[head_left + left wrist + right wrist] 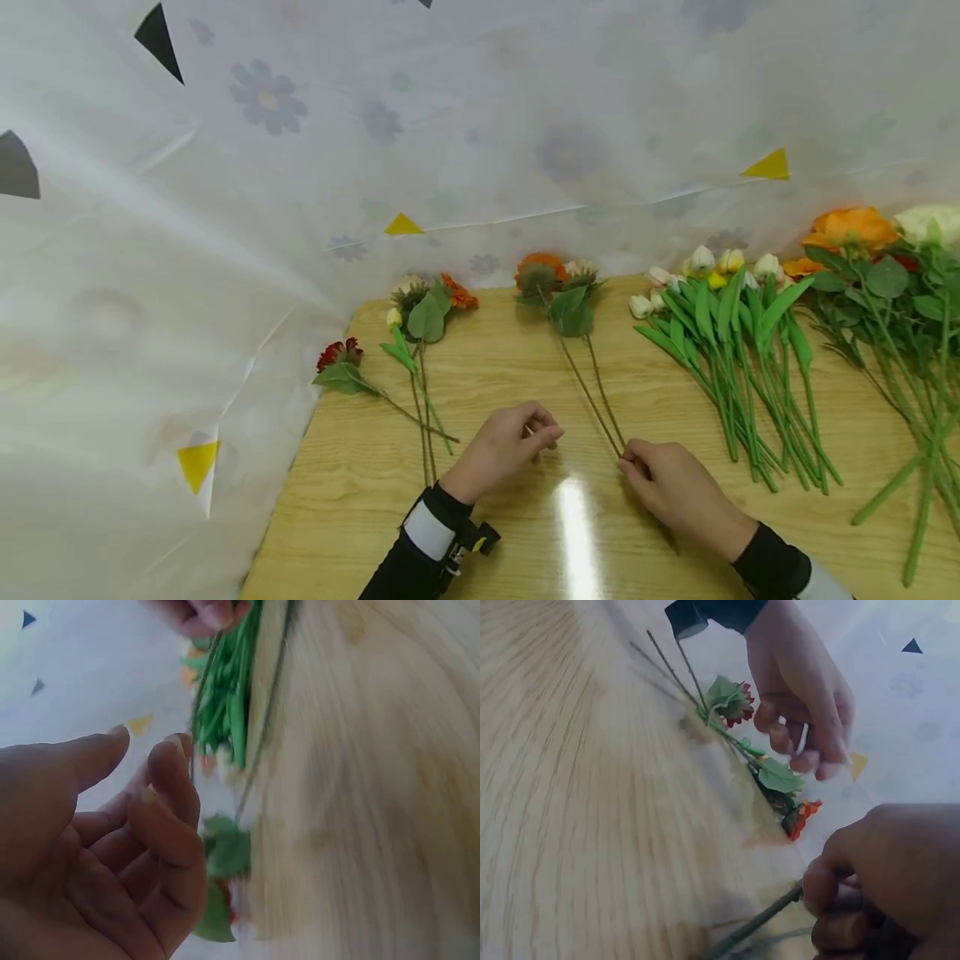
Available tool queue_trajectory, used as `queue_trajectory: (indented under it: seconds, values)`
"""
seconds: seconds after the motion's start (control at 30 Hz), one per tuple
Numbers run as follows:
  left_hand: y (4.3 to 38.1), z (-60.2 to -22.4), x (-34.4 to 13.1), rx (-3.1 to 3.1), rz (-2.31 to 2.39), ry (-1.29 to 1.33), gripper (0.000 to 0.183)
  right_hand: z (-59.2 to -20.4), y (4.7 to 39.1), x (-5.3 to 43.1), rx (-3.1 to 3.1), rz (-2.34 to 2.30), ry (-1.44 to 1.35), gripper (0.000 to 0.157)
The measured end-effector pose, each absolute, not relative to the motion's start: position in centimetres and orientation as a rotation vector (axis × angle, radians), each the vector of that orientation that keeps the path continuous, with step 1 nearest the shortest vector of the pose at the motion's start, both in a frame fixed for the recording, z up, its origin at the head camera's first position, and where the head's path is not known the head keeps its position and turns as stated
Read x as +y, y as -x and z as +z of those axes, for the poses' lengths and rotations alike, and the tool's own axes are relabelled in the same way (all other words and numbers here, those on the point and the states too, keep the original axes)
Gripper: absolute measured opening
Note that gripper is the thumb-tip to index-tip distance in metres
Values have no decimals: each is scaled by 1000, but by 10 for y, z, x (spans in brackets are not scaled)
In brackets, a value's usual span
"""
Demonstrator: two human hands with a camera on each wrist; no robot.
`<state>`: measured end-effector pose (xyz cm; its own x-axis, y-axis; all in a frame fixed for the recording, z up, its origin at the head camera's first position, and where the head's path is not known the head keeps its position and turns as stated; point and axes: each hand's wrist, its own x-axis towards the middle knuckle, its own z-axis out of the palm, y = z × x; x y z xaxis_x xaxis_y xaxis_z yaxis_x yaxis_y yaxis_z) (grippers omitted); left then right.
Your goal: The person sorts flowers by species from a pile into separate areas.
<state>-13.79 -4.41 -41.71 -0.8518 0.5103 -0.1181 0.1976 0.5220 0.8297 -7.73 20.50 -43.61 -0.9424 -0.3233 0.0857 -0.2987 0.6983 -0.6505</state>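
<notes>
My right hand (678, 492) pinches the lower part of a thin flower stem (761, 921). A second stem runs close beside it; whether the fingers hold both, I cannot tell. At the far ends are an orange flower (542, 272) and a pale cream flower (581, 269), with green leaves. To the left, my left hand (504, 442) hovers over the table, fingers loosely curled and holding nothing. Left of that hand lie an orange flower (459, 292), a yellow tulip (394, 317) and a dark red flower (340, 356), their stems crossing.
Right of my right hand lies a bundle of white and yellow tulips (738, 358) with green stems. Farther right are large orange roses (853, 229) and a cream rose (930, 225). A patterned plastic sheet (465, 125) hangs behind and left of the wooden table (345, 517).
</notes>
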Motion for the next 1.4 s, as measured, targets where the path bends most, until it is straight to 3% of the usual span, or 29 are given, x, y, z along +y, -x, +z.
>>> queue_trajectory:
  seconds: [0.23,0.5,0.7,1.17,1.4]
  values:
    - [139,-424,-89,2554,1230,-434,22,-448,80,208,2910,-929,385,29]
    - [147,-420,-143,3049,714,-77,25,-450,81,212,2877,-918,362,26]
    - [149,-424,-176,3220,334,189,58,-444,79,221,2836,-1025,401,27]
    - [161,-450,-179,3059,471,338,65,-444,77,227,2771,-1049,409,31]
    - [163,-450,-186,2981,739,286,57,-445,77,228,2753,-1024,376,33]
